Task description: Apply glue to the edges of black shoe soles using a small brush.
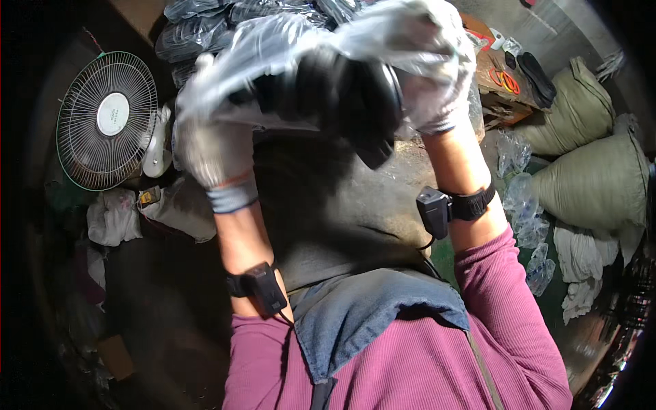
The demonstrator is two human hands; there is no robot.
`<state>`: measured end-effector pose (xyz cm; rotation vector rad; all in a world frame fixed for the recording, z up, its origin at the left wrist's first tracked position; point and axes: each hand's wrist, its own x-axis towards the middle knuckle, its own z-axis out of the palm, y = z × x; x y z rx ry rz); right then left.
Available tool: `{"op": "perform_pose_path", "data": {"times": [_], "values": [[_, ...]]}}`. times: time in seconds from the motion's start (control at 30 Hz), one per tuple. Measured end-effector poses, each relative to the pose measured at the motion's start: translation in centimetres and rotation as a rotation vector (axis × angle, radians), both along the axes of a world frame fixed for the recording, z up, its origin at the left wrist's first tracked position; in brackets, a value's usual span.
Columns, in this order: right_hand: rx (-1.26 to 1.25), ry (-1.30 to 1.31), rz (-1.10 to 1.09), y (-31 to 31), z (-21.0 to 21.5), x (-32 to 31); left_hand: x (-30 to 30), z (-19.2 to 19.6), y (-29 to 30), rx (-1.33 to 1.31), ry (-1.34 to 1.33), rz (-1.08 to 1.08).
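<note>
A clear plastic bag (277,42) is stretched between my hands, raised in front of me and smeared by motion. Black pieces (348,102) hang at its opening, too blurred to name. My left hand (215,147), in a white knit glove, grips the bag's left side, its fingers partly veiled by plastic. On the other side my right hand (434,92), gloved the same way, is closed on the bag, with plastic draped over the fingers. Behind the bag lies a pile of plastic-wrapped dark bundles (195,37).
A round fan (113,113) stands at the left, beside a white shoe-shaped thing (158,145). To the right, a wooden table (495,72) bears orange rings (504,80) and a black sole (536,78). Stuffed green sacks (591,184) and loose clear bags (523,205) lie beyond my right arm.
</note>
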<state>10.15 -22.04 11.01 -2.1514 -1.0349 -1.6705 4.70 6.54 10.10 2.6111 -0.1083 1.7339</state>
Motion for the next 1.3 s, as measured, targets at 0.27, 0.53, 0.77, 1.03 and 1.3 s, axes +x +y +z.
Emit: {"op": "perform_pose_path", "data": {"times": [0.27,0.53,0.77,1.03,1.3], "values": [[0.599,1.071,0.279,-2.4,-19.8,-2.6,-7.2,-18.0,2.9,-0.814,0.741,-0.340],[0.939,1.021,0.177,-2.1,-18.0,1.0,-1.6,-22.4,9.6,-0.890,0.896,-0.552],[0.760,1.087,0.203,-1.6,-17.0,4.8,2.6,-22.2,8.1,-1.770,0.796,-0.956],[0.943,1.260,0.701,-0.3,-9.3,4.8,0.9,-9.6,11.0,-1.180,1.505,-1.111],[0.397,0.852,0.576,5.0,-0.3,10.6,14.3,7.0,10.2,-0.710,0.685,-0.879]]}}
